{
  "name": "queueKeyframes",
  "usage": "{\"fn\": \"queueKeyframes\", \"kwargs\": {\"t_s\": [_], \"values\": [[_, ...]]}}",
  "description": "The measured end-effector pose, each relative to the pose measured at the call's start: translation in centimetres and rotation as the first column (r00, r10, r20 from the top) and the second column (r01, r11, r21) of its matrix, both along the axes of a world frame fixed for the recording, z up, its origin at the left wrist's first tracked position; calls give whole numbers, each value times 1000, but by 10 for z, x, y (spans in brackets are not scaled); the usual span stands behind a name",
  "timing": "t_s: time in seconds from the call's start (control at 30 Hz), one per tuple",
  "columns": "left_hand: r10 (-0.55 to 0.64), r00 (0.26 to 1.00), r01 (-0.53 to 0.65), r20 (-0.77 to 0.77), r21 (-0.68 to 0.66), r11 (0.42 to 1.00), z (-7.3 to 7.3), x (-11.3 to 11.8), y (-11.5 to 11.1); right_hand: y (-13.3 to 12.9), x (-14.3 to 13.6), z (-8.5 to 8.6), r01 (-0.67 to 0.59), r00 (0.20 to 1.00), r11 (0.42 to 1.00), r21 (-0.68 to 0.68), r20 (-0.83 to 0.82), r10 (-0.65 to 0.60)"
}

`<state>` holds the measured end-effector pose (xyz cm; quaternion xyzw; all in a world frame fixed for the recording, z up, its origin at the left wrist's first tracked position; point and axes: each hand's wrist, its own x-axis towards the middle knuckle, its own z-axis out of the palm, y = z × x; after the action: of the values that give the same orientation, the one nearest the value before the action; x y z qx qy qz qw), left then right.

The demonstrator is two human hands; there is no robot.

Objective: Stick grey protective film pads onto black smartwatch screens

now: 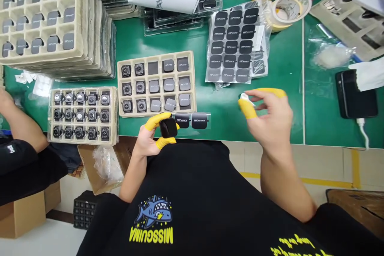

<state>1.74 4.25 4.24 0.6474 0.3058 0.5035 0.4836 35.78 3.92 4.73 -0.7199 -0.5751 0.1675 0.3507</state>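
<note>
one black watch [168, 128] is gripped by left fingers [154, 121], a white scrap [245, 97] by right fingers [247, 109].

Workshop, electronics assembly or packing type: green counter [282, 120]; tray of watch parts [157, 58] on it as landmark. Left of that, stacked trays [99, 44]; right, label sheets [231, 46], then tape roll [292, 7] beyond; below, cardboard box [90, 168] on tiled floor [249, 160].
</note>
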Motion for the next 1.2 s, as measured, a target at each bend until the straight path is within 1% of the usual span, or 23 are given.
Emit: {"fn": "queueKeyframes", "kwargs": {"t_s": [0.03,0.07,0.1,0.13,0.17,0.23,0.33,0.43,0.57,0.67,0.73,0.8,0.9,1.0,1.03,1.1,1.2], "values": [[-4,1000,4,-10,0,1000,0,1,1,-2,-12,11,-129,986,991,35,-104,132],[-8,1000,8,-16,0,1000,0,2,2,-3,-24,21,-255,948,966,48,-181,260],[-10,1000,10,-19,-1,1000,0,3,2,-3,-34,29,-357,907,933,41,-224,357],[-11,1000,11,-23,-2,1000,0,3,2,-2,-43,35,-436,869,900,21,-249,427],[-11,1000,11,-25,-3,1000,0,3,2,-2,-50,38,-486,844,874,-1,-261,469],[-11,1000,11,-28,-9,1000,0,2,1,1,-58,39,-529,820,848,-25,-273,503],[-17,1000,16,-20,-39,999,0,-2,-2,3,-61,35,-524,820,852,12,-262,508],[-21,1000,20,-4,-73,997,-2,-4,-4,5,-62,33,-507,833,854,112,-189,520],[-7,1000,8,6,-90,996,-2,-2,-4,6,-67,31,-510,847,821,258,-15,531],[1,1000,1,22,-92,996,1,2,-3,7,-68,26,-489,871,801,345,140,471],[18,999,-14,30,-132,991,5,6,-4,8,-67,22,-482,876,800,356,209,435],[50,998,-44,27,-199,979,8,9,-7,8,-66,19,-483,875,803,351,231,425],[92,994,-72,60,-272,960,12,13,-11,9,-66,16,-489,872,783,386,204,445],[105,990,-72,99,-293,953,14,16,-13,10,-66,16,-493,865,757,429,148,479],[108,989,-75,96,-298,952,14,16,-14,11,-66,17,-491,863,761,423,117,491],[114,990,-82,89,-302,950,13,17,-14,11,-66,19,-477,861,794,377,21,508],[102,989,-70,103,-276,959,10,16,-16,10,-65,25,-458,846,854,247,-173,504]]}}
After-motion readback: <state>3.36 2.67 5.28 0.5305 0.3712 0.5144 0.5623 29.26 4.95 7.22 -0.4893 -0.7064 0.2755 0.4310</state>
